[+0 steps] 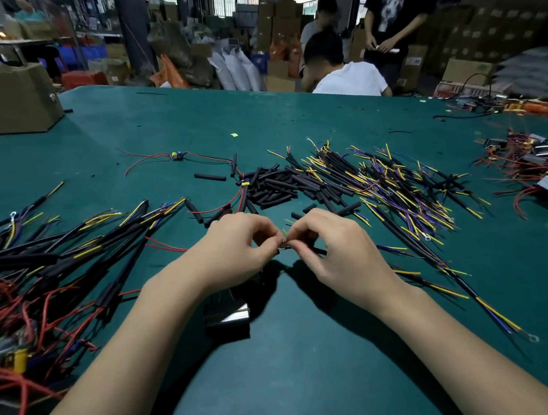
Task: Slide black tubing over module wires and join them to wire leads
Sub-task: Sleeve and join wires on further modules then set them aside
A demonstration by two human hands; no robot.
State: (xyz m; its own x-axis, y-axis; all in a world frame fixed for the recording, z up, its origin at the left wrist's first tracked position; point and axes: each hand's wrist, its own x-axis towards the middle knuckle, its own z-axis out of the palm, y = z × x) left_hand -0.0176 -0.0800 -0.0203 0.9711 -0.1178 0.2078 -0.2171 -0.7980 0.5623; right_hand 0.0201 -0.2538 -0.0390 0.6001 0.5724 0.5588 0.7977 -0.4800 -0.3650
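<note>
Your left hand (236, 249) and right hand (330, 245) met above the green table (313, 354), fingers curled, pinching thin wire ends (284, 244) between the fingertips (the join itself too small to make out). The module (227, 319) lay just below your left wrist. Cut black tubing (274, 187) sat heaped beyond, wire leads (398, 188) to its right.

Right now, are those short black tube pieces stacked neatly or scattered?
Scattered: the black tube pieces lie criss-crossed in a loose heap on the green table.
</note>
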